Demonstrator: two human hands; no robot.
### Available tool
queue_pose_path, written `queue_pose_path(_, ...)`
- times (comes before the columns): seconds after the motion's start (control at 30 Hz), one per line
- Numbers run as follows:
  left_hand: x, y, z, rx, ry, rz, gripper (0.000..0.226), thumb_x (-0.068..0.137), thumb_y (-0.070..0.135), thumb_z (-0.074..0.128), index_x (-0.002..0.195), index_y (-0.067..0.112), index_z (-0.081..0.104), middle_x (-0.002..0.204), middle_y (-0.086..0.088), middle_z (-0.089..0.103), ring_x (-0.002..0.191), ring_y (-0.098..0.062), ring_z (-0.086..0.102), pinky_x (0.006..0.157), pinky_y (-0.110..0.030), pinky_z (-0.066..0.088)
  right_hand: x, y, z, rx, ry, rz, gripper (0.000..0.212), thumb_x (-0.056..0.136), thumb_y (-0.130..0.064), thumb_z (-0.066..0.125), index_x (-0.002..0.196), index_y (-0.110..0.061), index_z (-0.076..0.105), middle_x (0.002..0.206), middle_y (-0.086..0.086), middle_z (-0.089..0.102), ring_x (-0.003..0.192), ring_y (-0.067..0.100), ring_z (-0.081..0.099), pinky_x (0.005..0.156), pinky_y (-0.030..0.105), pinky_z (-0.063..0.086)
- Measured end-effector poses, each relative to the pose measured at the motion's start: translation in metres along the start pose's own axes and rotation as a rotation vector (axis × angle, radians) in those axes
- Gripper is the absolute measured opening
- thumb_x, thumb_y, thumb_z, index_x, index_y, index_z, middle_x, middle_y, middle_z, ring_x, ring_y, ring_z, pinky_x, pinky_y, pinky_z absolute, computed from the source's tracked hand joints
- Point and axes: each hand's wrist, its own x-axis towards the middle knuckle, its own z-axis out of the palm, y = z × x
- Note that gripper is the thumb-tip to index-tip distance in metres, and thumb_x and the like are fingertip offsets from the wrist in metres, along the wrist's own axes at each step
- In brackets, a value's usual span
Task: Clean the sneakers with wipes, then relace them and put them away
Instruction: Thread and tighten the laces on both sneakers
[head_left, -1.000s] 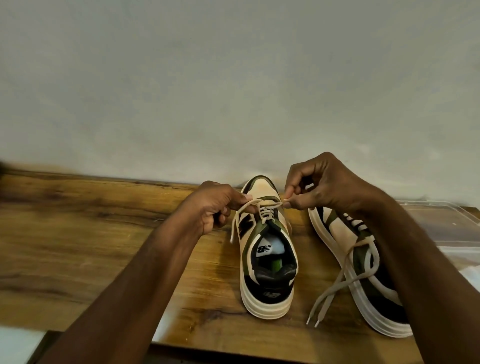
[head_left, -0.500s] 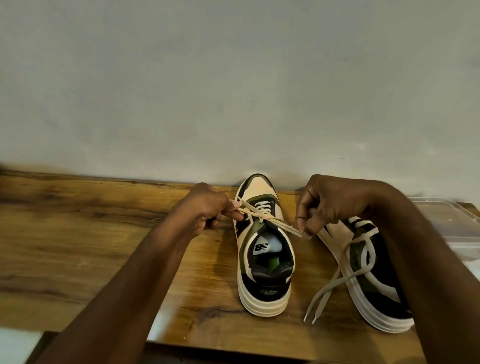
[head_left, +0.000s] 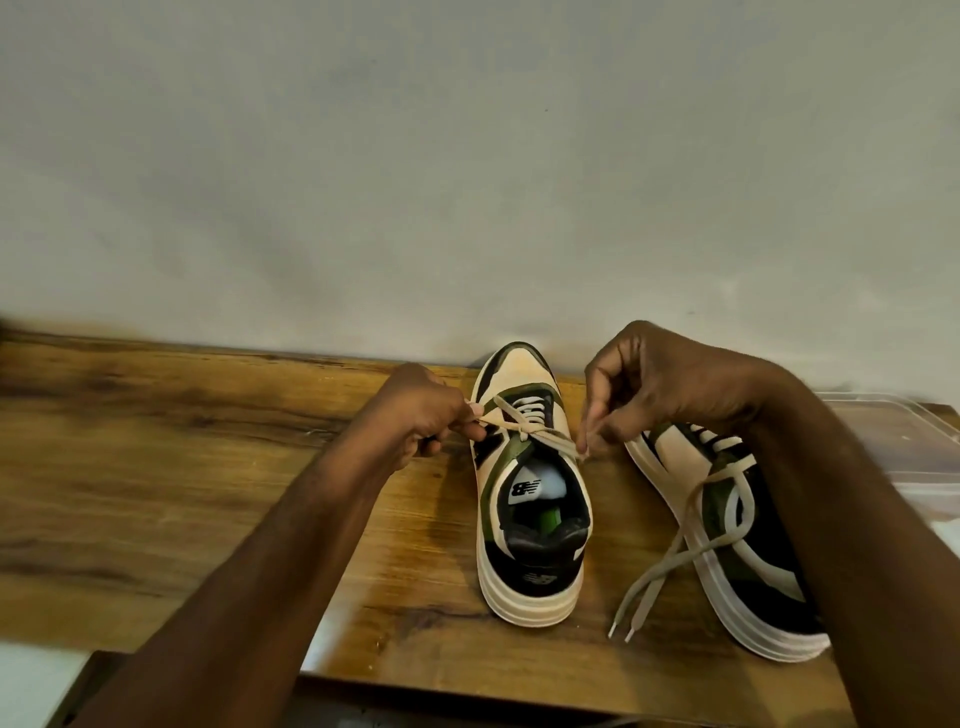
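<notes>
Two cream, green and black sneakers stand on the wooden table (head_left: 182, 467), toes toward the wall. The left sneaker (head_left: 530, 499) is upright at the centre. Its beige lace (head_left: 524, 426) is crossed over the tongue. My left hand (head_left: 415, 415) pinches one lace end at the shoe's left side. My right hand (head_left: 654, 384) pinches the other end at the shoe's right side. The right sneaker (head_left: 727, 525) leans on its side under my right forearm, its loose lace ends (head_left: 654, 577) trailing onto the table.
A clear plastic box lid (head_left: 893, 441) lies at the right edge of the table, behind my right arm. A plain grey wall (head_left: 467, 182) rises right behind the shoes. The table's front edge runs just below the sneakers' heels.
My right hand dropped from above the toe to the shoe's right side, pulling its lace end across. The left hand stayed at the left side, holding its end taut.
</notes>
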Motion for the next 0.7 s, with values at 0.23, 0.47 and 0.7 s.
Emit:
queue_pose_path(0.23, 0.0017, -0.0030, 0.0010, 0.055, 0.021, -0.004, 0.011, 0.093, 0.008, 0.074, 0.100, 0.000, 0.073, 0.077, -0.010, 0.079, 0.046, -0.008, 0.045, 0.042, -0.022, 0.035, 0.0030, -0.0002, 0.0035, -0.081, -0.194, 0.157, 0.017, 0.076, -0.005, 0.090, 0.088, -0.001, 0.078, 0.094, 0.020, 0.079, 0.094, 0.048, 0.074, 0.086, 0.045, 0.057)
queue_pose_path(0.47, 0.0095, -0.0071, 0.0033, 0.144, 0.114, 0.070, 0.012, 0.083, 0.013, 0.083, 0.085, 0.003, 0.077, 0.080, -0.012, 0.079, 0.044, -0.016, 0.042, 0.048, -0.026, 0.033, 0.0029, -0.0009, 0.0019, -0.066, -0.266, 0.229, 0.024, 0.071, -0.022, 0.093, 0.088, -0.008, 0.081, 0.097, 0.019, 0.079, 0.092, 0.067, 0.059, 0.076, 0.051, 0.042)
queue_pose_path(0.7, 0.0047, -0.0081, 0.0085, 0.198, 0.101, 0.099, 0.011, 0.087, 0.013, 0.081, 0.091, 0.006, 0.075, 0.088, -0.012, 0.079, 0.065, -0.020, 0.061, 0.047, -0.026, 0.040, -0.0002, -0.0043, -0.0016, -0.123, -0.090, 0.201, 0.015, 0.079, -0.005, 0.089, 0.090, -0.003, 0.079, 0.091, 0.015, 0.080, 0.071, 0.030, 0.067, 0.058, 0.028, 0.045)
